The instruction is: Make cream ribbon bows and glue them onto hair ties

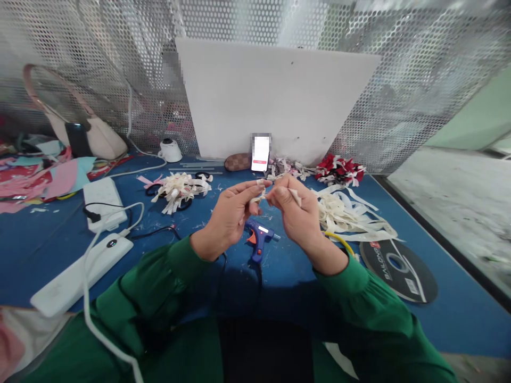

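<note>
Both hands are raised over the middle of the blue table, fingertips nearly touching. My left hand (231, 215) pinches a small cream fabric strip (259, 197) between thumb and fingers. Facing it, my right hand (297, 213) is closed on the same cream material, and an end of it sticks out above the knuckles. The fingers partly hide the strip. Below the hands lies a blue glue gun (259, 239) with an orange trigger. A heap of cream strips (347, 215) is just right of my right hand.
A cream ribbon bunch (179, 189) lies over scissors at left. White power strips (83, 274) and cables are further left. A lit phone (261, 153) stands at the back, red-and-white ribbons (339, 170) behind right. A black disc (399, 270) lies at right.
</note>
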